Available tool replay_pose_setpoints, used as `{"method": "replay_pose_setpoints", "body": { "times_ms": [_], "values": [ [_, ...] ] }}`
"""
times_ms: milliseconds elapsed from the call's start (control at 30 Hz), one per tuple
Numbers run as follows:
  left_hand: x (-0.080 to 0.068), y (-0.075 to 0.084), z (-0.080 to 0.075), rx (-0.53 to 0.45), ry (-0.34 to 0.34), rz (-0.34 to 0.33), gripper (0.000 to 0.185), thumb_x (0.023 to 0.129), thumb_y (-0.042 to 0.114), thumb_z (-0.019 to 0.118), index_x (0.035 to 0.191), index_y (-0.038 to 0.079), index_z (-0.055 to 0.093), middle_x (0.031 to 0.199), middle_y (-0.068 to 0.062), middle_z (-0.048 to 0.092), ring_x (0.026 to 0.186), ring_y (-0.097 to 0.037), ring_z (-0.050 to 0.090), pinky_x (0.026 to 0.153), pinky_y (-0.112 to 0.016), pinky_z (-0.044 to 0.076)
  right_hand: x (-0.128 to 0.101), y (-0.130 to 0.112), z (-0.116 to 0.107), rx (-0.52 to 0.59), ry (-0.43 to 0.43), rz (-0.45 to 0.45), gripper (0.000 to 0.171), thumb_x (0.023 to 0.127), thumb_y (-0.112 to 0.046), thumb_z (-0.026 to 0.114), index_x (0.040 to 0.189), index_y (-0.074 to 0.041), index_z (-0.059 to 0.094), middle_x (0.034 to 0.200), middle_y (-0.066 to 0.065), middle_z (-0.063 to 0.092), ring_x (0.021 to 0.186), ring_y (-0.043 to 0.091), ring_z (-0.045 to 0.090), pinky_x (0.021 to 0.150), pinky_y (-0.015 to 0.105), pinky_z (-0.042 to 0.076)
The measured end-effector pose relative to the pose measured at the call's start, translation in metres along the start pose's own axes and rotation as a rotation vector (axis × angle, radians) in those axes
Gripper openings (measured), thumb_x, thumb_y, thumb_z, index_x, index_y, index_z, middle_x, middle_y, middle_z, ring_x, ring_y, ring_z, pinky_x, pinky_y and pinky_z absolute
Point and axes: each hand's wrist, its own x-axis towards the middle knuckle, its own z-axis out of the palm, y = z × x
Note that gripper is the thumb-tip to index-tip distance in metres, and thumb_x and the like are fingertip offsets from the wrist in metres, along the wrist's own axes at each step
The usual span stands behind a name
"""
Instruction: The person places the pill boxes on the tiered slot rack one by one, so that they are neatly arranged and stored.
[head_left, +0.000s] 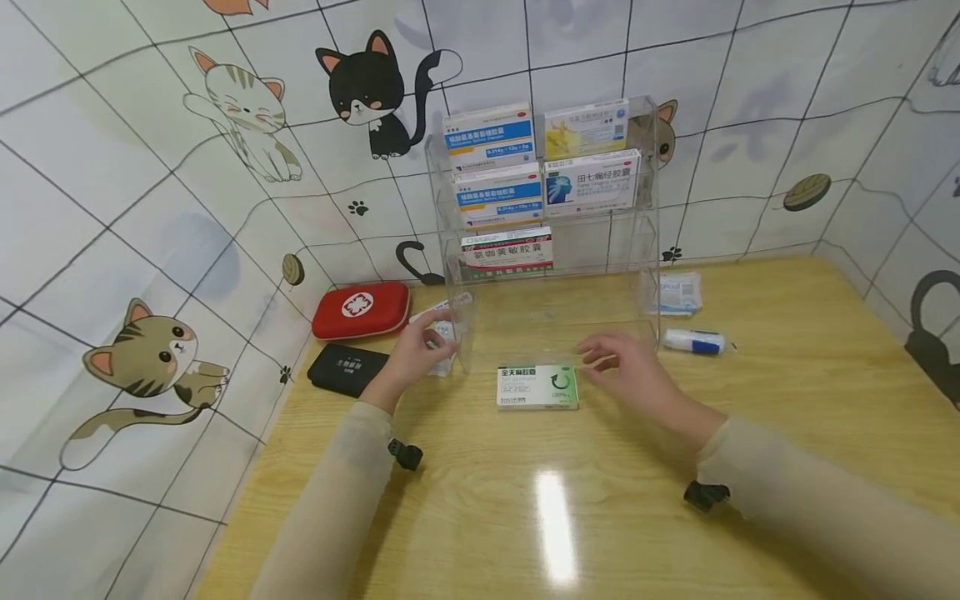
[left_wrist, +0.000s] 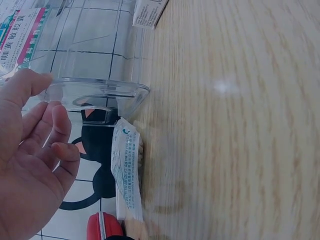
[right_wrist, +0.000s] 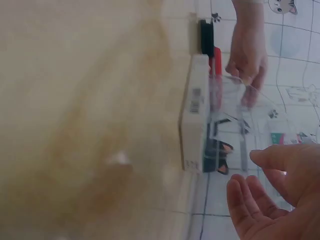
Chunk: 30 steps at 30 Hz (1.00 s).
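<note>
A tiered clear acrylic display rack [head_left: 555, 312] stands against the wall, holding several medicine boxes on its upper tiers. My left hand [head_left: 423, 350] is beside its left side panel, thumb and fingertips right at the edge with a gap between them. At the right front corner is my right hand [head_left: 626, 371], fingers loosely bent and nothing between them. Its thumb [right_wrist: 270, 157] is close to the rack's edge. A white-and-green medicine box [head_left: 537, 388] lies on the table before the rack, just left of the right fingertips.
Left of the rack lie a red first-aid case [head_left: 362, 310], a black pouch [head_left: 345, 369] and a white printed packet [left_wrist: 127, 165]. To its right are another packet [head_left: 678, 293] and a white-and-blue roll [head_left: 695, 342]. Cat-patterned walls border the wooden table [head_left: 465, 517].
</note>
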Motion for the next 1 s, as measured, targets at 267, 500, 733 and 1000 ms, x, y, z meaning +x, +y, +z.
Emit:
{"method": "replay_pose_setpoints", "body": {
  "times_ms": [267,500,733,1000],
  "values": [
    [0.002,-0.002,-0.001,-0.002,-0.013,-0.01,0.055,0.093,0.015,0.076,0.144,0.018,0.056,0.124,-0.007,0.062,0.083,-0.019,0.062,0.062,-0.026,0.049,-0.016,0.004,0.017,-0.056,-0.055,0.089,0.029,0.091,-0.009,0.078,0.118,-0.003,0.072,0.119,0.015,0.07,0.098,0.027,0.072,0.083,0.039,0.061],
    [0.002,-0.004,-0.001,-0.006,-0.006,0.001,0.054,0.092,0.014,0.076,0.143,0.017,0.057,0.124,-0.007,0.062,0.085,-0.02,0.062,0.063,-0.027,0.049,-0.015,0.004,0.023,-0.127,-0.068,0.151,0.04,0.09,-0.017,0.08,0.125,-0.001,0.069,0.119,0.016,0.071,0.095,0.024,0.07,0.08,0.039,0.06],
    [0.003,-0.005,-0.001,-0.007,-0.017,0.02,0.056,0.091,0.014,0.078,0.144,0.016,0.057,0.131,-0.006,0.062,0.084,-0.02,0.063,0.064,-0.027,0.05,-0.014,0.004,0.022,-0.112,-0.119,0.165,0.058,0.087,-0.019,0.084,0.136,0.002,0.062,0.126,0.02,0.069,0.095,0.025,0.069,0.074,0.033,0.058],
    [0.002,-0.002,-0.003,-0.005,-0.016,-0.011,0.056,0.091,0.016,0.078,0.143,0.019,0.057,0.122,-0.009,0.062,0.084,-0.022,0.061,0.062,-0.027,0.049,-0.014,0.004,0.023,0.009,-0.124,0.197,0.059,0.084,-0.013,0.086,0.136,-0.002,0.059,0.132,0.021,0.066,0.1,0.027,0.07,0.077,0.03,0.06]
  ]
}}
